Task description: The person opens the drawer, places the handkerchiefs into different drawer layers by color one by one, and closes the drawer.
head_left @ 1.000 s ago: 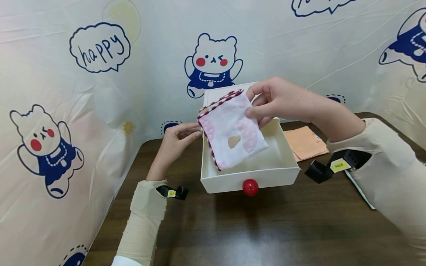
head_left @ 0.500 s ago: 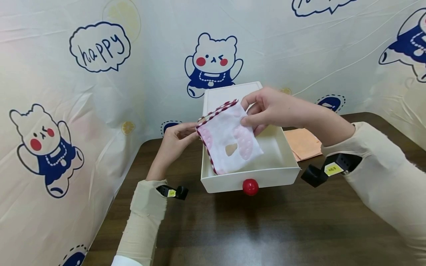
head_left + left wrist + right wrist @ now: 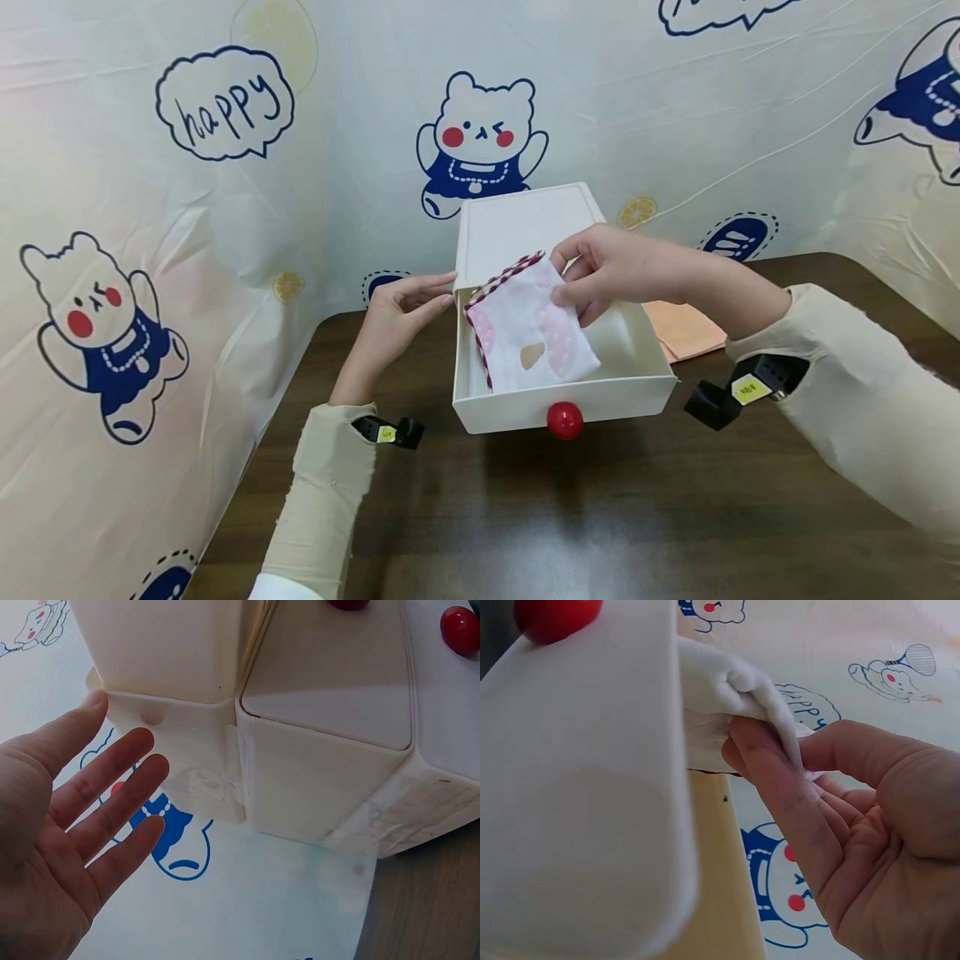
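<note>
My right hand (image 3: 618, 267) pinches a folded white cloth (image 3: 510, 346) by its right edge, between thumb and fingers. Pink patches, a tan spot and a red-and-white twisted trim mark the cloth. It hangs tilted within the pulled-out white drawer (image 3: 480, 414), which has a red knob (image 3: 565, 421) in front. In the right wrist view, the drawer wall (image 3: 592, 802) partly hides the cloth (image 3: 727, 679). My left hand (image 3: 393, 329) rests its fingertips at the left side of the white drawer cabinet (image 3: 525, 229). Its fingers are spread and hold nothing in the left wrist view.
A folded orange cloth (image 3: 684, 331) lies on the dark wooden table (image 3: 600, 517) right of the drawer. Other white drawer fronts with red knobs (image 3: 459, 630) show in the left wrist view. A printed curtain (image 3: 345, 183) hangs close behind the cabinet.
My right hand has lowered the white cloth, first leftward, then slightly back right, further into the drawer. More of the cabinet top is visible. My left hand has stayed in place.
</note>
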Tool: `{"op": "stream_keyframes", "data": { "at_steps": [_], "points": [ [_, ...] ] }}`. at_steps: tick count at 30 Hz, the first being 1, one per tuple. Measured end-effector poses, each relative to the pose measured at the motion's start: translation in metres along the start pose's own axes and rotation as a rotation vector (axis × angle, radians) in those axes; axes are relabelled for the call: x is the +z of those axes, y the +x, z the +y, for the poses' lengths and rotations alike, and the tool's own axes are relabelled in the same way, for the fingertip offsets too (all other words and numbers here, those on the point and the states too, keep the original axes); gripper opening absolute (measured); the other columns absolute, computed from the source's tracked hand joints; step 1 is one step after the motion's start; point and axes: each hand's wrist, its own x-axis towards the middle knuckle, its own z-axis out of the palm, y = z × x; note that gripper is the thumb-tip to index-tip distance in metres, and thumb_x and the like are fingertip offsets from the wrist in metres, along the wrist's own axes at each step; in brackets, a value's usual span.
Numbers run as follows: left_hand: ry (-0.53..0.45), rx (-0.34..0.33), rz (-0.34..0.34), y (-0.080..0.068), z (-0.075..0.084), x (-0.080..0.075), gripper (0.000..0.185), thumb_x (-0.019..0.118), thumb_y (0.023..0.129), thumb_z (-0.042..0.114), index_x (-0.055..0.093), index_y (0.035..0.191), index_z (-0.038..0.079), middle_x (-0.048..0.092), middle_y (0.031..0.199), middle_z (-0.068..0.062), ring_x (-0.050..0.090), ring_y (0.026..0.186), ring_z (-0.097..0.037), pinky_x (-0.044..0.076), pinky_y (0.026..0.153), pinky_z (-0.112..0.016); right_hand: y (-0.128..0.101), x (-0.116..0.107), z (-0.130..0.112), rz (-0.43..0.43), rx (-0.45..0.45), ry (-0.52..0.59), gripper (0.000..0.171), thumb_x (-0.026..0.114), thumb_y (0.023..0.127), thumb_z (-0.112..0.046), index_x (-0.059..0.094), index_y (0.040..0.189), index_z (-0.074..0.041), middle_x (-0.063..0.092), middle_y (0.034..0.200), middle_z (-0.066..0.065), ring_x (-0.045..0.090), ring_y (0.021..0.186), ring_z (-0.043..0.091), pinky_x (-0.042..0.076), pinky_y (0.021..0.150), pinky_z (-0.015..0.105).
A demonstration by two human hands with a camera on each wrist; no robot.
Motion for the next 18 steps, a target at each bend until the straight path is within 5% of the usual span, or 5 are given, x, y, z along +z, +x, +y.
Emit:
{"op": "stream_keyframes", "data": {
  "at_steps": [18],
  "points": [
    [0.018, 0.001, 0.000, 0.0001, 0.0018, 0.0009, 0.031, 0.062, 0.087, 0.004, 0.061, 0.117, -0.002, 0.063, 0.107, -0.018, 0.062, 0.094, -0.026, 0.050, 0.080, -0.035, 0.0084, -0.0010, 0.0035, -0.098, 0.062, -0.054, 0.016, 0.058, 0.088, -0.005, 0.049, 0.099, 0.004, 0.063, 0.078, 0.012, 0.062, 0.064, 0.021, 0.054, 0.067, 0.034]
  ]
}}
